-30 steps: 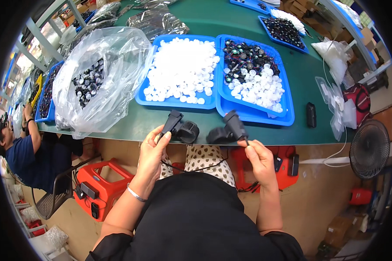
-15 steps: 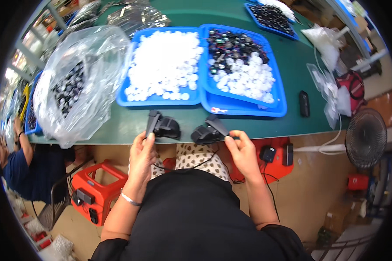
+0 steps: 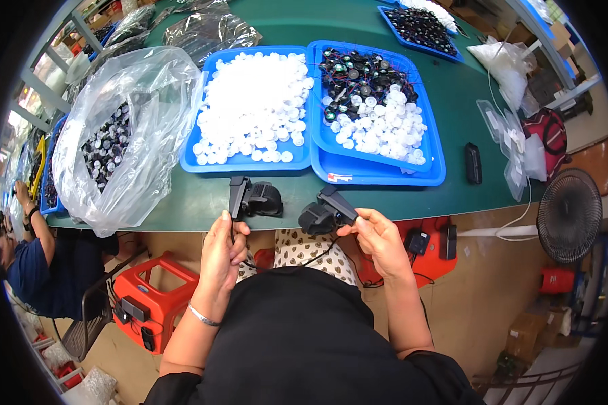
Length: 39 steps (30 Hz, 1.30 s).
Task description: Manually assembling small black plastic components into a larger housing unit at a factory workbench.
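My left hand (image 3: 224, 244), with a silver bangle on its wrist, is closed with the fingertips at the lower end of a black device with a flat arm and a rounded strap-like part (image 3: 262, 200). Held at its outer end by my closed right hand (image 3: 382, 241) is a similar black device (image 3: 317, 219). Both are at the table's near edge, a hand's width apart. A thin black cable (image 3: 317, 252) runs low between the hands in front of my lap. What the two devices are for cannot be told from their shape.
Beyond the hands stand a blue tray of white round caps (image 3: 213, 152) and stacked blue trays (image 3: 378, 177) with caps and wired black parts. A clear plastic bag (image 3: 148, 196) lies left, a black case (image 3: 473, 163) right. A co-worker (image 3: 37, 266) sits left beside a red stool (image 3: 157, 287).
The view has shifted slightly. My right hand has turned a little, and its device has dropped slightly and tilted. My left hand keeps its device in nearly the same place.
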Each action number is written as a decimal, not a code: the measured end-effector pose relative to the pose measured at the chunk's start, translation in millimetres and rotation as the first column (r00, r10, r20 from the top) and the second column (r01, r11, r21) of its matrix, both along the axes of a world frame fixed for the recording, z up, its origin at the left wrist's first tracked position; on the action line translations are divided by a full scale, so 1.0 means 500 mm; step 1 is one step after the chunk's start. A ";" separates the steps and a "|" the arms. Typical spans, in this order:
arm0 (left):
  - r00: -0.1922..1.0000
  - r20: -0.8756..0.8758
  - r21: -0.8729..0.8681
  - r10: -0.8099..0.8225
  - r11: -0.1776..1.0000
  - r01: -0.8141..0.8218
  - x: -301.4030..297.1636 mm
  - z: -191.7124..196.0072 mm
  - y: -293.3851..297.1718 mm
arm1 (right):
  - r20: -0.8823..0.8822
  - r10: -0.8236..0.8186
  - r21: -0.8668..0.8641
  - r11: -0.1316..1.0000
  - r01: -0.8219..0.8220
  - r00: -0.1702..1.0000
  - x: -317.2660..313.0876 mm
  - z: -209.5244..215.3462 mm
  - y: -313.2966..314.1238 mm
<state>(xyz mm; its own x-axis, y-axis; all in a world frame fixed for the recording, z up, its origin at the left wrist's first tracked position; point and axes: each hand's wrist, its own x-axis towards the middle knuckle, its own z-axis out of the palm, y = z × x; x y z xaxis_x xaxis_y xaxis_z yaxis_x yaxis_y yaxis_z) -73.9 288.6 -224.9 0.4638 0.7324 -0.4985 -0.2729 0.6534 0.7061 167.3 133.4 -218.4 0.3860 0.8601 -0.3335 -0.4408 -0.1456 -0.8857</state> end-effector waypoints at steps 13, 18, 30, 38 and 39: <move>1.000 -0.019 0.169 0.010 0.986 -0.006 0.032 0.052 -0.039 | 0.085 -0.025 0.201 0.980 0.007 0.996 -0.044 0.074 0.043; 0.998 0.033 0.130 -0.061 0.990 0.057 0.045 0.062 -0.055 | 0.071 0.028 0.269 0.962 -0.046 0.997 -0.083 0.084 0.081; 0.972 0.086 0.124 -0.218 0.970 0.207 0.054 0.058 -0.071 | 0.255 0.098 0.172 0.974 -0.145 0.962 -0.194 0.034 0.099; 0.981 0.074 0.089 -0.177 0.981 0.171 0.050 0.021 -0.072 | 0.622 0.112 0.146 0.956 -0.256 0.775 -0.154 0.047 0.094; 0.983 0.074 0.090 -0.170 0.982 0.163 0.049 0.028 -0.067 | 0.603 0.082 0.177 0.956 -0.233 0.793 -0.134 0.048 0.095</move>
<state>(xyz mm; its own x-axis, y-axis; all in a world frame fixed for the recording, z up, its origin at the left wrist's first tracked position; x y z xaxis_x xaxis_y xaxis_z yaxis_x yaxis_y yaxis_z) -49.4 255.2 -210.8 0.6190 0.6789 -0.3948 -0.2235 0.6342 0.7402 100.3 181.1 -194.5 0.2934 0.9477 0.1256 0.1824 0.0735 -0.9805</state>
